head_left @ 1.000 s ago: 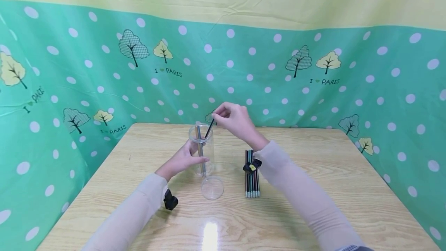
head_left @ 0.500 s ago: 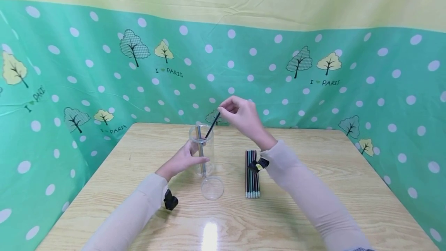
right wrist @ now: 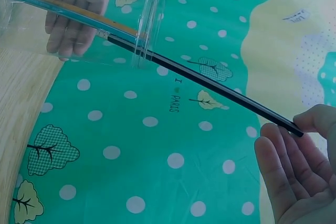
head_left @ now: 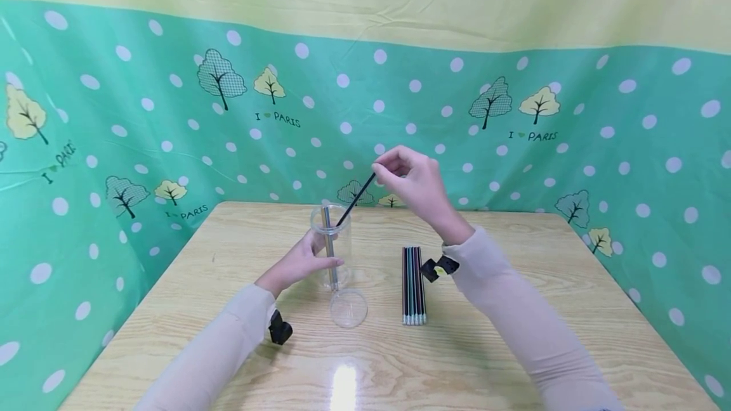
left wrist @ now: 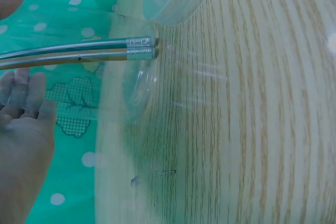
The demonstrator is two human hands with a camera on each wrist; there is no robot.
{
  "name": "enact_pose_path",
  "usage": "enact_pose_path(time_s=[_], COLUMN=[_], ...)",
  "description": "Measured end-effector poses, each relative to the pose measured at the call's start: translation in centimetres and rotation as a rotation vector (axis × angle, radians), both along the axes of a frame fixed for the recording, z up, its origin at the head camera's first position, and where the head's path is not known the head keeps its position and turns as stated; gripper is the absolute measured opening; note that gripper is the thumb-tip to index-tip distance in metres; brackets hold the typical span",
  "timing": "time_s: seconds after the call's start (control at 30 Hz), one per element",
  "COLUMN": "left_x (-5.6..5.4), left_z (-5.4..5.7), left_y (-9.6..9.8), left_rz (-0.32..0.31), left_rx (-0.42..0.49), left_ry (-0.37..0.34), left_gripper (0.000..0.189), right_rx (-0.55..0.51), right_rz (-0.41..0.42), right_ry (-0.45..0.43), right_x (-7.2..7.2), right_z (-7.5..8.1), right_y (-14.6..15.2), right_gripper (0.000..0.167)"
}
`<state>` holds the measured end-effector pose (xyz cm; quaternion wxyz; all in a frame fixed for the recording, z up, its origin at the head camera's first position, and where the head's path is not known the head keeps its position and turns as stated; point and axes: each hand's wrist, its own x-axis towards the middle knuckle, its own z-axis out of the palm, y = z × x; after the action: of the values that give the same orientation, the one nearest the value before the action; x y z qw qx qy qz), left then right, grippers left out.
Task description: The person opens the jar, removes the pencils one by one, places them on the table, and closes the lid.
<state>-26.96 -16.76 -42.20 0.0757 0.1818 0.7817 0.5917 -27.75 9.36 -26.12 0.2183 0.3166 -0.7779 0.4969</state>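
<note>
My left hand (head_left: 299,263) grips a clear cylindrical jar (head_left: 344,247) that stands upright on the table, thumb across its near side and fingers behind it. Inside, two pencils, one teal (right wrist: 84,18) and one orange (left wrist: 105,55), stand with their metal-banded ends down at the jar's base. Between thumb and fingertips, my right hand (head_left: 419,184) pinches the upper tip of a black pencil (right wrist: 210,83), up and to the right of the jar. That pencil slants through the open mouth, its metal-banded lower end still within the jar's upper part.
A round clear lid (head_left: 349,308) lies on the wooden table (head_left: 514,335) just in front of the jar. To its right, several dark striped pencils (head_left: 414,287) lie in a neat row. A green and yellow printed curtain (head_left: 377,100) hangs behind the table.
My right hand has moved up and to the right, drawing the black pencil farther out of the jar, so more of its length shows above the rim. The left hand and jar have stayed put.
</note>
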Motion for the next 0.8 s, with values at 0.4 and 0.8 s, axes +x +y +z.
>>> enact_pose_path(time_s=[0.4, 0.8], left_x=[-0.1, -0.1], left_z=[-0.1, -0.2], left_y=[-0.1, 0.0], left_rz=[0.006, 0.011], left_rx=[-0.016, -0.016], left_ry=[0.006, -0.005], left_gripper=[0.09, 0.09], right_rx=[-0.064, -0.106], right_rz=[-0.005, -0.013], right_ry=[0.013, 0.005], right_x=[0.2, 0.6], right_z=[0.6, 1.4], right_y=[1.6, 3.1], right_gripper=[0.011, 0.015])
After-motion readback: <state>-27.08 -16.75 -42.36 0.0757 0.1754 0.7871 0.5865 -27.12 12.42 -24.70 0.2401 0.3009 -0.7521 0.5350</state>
